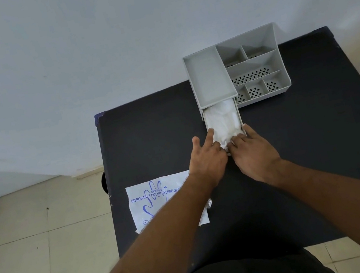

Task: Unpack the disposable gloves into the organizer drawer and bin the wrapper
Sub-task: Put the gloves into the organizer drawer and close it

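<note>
A grey plastic organizer [256, 67] stands at the far right of the black table [151, 141]. Its drawer [239, 113] is pulled out toward me and holds a wad of clear disposable gloves [223, 120]. My left hand [207, 158] rests at the drawer's front left corner, fingers spread and touching the gloves. My right hand [252, 150] is at the front right corner, fingertips on the gloves and the drawer's rim. The flat wrapper [161, 199], white with blue glove print, lies on the table under my left forearm.
The table's left edge [107, 185] drops to a tiled floor [37, 245]. A pale wall [86, 44] rises behind the table. The organizer's top has several open compartments with perforated bottoms [251, 75]. No bin is in view.
</note>
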